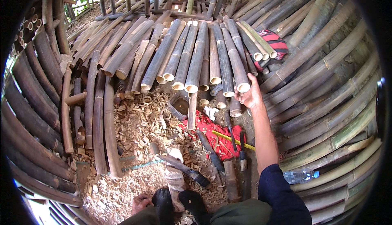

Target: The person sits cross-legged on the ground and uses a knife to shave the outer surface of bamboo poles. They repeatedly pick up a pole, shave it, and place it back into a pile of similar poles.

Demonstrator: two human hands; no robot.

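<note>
At the near end of the spread row, my right hand grips the cut end of a dark bamboo pole. The thumb lies along the pole's right side and the fingers curl beneath it. Several more poles lie side by side to its left, pale cut ends toward me. Low down, my left hand rests beside my dark shoe, fingers curled; whether anything is in them is hidden. Between my feet and the poles lie a tool with a dark handle, a red cloth and a yellow measuring tape.
Wood shavings cover the ground. Bamboo is stacked along the left and right. A dark plastic tub stands below the row. By my right arm lies a clear bottle; a red and black bag sits behind the poles.
</note>
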